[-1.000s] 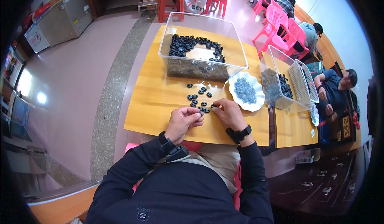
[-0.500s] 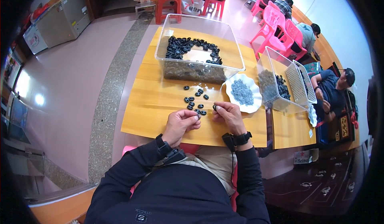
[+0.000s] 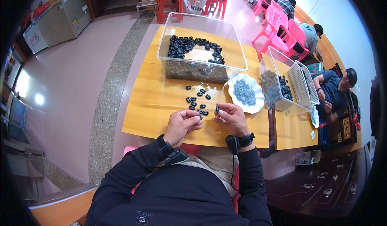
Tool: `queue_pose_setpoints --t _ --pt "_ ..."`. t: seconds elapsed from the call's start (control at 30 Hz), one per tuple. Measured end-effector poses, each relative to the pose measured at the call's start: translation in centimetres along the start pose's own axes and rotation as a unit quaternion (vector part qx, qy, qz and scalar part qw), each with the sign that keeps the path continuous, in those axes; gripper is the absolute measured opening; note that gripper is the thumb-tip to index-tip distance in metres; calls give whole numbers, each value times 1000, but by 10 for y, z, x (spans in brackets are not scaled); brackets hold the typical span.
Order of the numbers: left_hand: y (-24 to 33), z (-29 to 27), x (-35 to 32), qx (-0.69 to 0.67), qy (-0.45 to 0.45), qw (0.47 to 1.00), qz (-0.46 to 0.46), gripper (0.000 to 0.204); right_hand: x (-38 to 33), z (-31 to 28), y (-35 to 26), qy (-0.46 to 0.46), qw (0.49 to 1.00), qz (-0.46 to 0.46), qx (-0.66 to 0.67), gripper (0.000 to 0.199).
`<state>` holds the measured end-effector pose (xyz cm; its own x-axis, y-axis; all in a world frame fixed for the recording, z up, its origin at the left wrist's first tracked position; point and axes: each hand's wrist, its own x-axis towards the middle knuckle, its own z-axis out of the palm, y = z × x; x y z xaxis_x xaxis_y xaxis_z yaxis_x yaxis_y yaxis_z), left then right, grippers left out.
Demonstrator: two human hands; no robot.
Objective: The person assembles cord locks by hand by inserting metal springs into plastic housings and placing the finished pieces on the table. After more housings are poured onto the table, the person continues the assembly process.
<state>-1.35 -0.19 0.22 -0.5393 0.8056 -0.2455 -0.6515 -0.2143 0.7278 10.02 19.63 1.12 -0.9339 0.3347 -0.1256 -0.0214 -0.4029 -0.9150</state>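
Between the thumb and fingertips of my right hand [image 3: 233,119] is a small black oval piece with two holes [image 3: 217,109]. My left hand [image 3: 182,126] is closed in a pinch just to its left, and what its fingertips hold is too small to make out. Beyond my hands, several loose black oval pieces [image 3: 202,106] of the same kind lie on the wooden table [image 3: 151,113]. To the right, a white wavy-edged plate [image 3: 258,105] carries a heap of small translucent greyish pieces [image 3: 244,93].
A large clear plastic bin [image 3: 231,70] with many black pieces stands at the table's far side. On the right are another clear bin [image 3: 298,105] and a white perforated basket [image 3: 299,74]. A co-worker [image 3: 336,89] sits at the far right, near pink chairs [image 3: 276,22].
My right hand has turned the black oval piece slightly, so more of it shows. My left hand stays nearly where it was, still pinching.
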Motion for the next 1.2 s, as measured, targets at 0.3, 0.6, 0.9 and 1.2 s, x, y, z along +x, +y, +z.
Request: queue_pose_setpoints --t 0.3,0.6,0.9,1.2 --pt "4 5 -3 -5 2 1000 -6 16 -2 0 7 -29 999 2 16 32" --pt "5 5 -4 -2 8 1000 0 16 -4 10 9 -29 999 24 -6 30" --pt "5 5 -5 7 11 1000 -12 18 -9 21 9 -22 998 38 -34 34" --pt "3 4 -4 10 14 1000 -22 16 -8 25 8 -48 997 30 -48 34"
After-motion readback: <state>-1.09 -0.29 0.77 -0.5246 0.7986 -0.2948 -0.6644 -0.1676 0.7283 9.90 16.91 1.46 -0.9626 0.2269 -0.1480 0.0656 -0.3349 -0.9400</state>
